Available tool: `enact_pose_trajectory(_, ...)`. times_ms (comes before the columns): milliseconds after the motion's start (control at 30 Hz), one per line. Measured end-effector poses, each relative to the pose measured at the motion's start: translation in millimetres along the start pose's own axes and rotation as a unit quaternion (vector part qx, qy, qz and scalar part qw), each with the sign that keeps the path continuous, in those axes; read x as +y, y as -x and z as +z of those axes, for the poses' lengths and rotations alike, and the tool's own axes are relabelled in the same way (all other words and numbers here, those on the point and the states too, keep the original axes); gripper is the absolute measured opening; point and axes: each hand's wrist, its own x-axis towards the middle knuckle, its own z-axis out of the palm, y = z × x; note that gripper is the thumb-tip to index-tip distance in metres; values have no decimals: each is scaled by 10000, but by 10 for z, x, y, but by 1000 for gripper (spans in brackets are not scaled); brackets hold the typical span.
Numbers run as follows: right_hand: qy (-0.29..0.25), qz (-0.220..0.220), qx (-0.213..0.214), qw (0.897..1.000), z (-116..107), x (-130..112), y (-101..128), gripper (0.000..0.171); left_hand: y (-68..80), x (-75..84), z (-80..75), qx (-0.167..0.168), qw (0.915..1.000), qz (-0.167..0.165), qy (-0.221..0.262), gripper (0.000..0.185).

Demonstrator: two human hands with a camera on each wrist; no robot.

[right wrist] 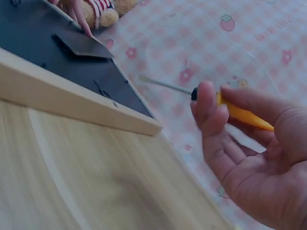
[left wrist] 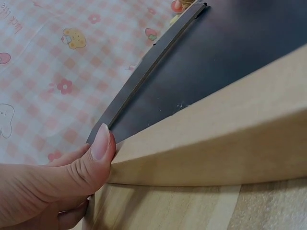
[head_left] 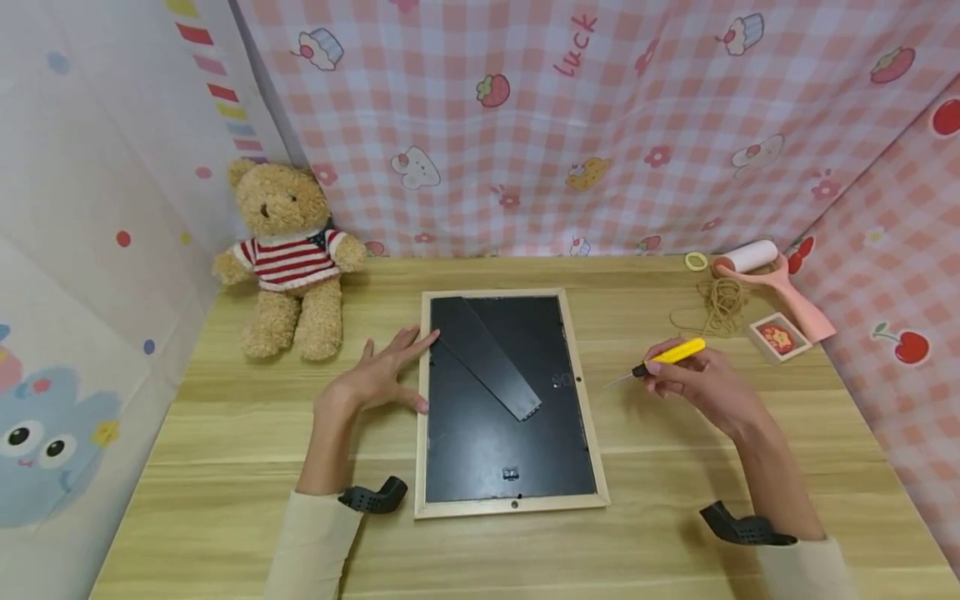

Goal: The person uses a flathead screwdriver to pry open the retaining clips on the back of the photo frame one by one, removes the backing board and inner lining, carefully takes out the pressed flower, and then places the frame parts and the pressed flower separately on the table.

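Holding yellow screwdriver point(head_left: 670, 355) in right hand point(head_left: 705, 383), left hand point(head_left: 378, 377) touching frame point(head_left: 577, 350)

Soft, even light filled my head view, bright without glare; faint shadows lay under my forearms on the pale wooden table point(head_left: 225, 467). Its edges bowed from wide-angle distortion. My left wrist view was sharp. My right wrist view was dimmer, bluish, and motion-blurred across the wood below.

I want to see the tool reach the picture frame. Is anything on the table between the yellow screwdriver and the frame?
Nothing visible. Only bare table lies between the yellow screwdriver in the right hand and the picture frame.
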Motion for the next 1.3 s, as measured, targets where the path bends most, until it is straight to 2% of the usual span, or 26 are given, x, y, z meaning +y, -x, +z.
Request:
enact_pose_trajectory(200,-411,-270,309,9983,235,80,-93,24,-7,-17,11,7,10000,0,85,134)
enact_pose_trajectory(533,-870,-397,235,9951,756,130,-357,25,-2,-56,27,35,9996,60,259,131)
enact_pose_trajectory(767,-89,-465,467,9978,1042,213,-561,33,-8,-67,34,31,9997,55,225,131)
enact_pose_trajectory(1100,417,-48,-58,9991,1377,240,-861,39,-13,-80,34,31,9997,37,233,131)
enact_pose_trajectory(1300,538,-53,-215,9983,1545,242,-982,39,-44,-73,46,38,9998,43,210,132)
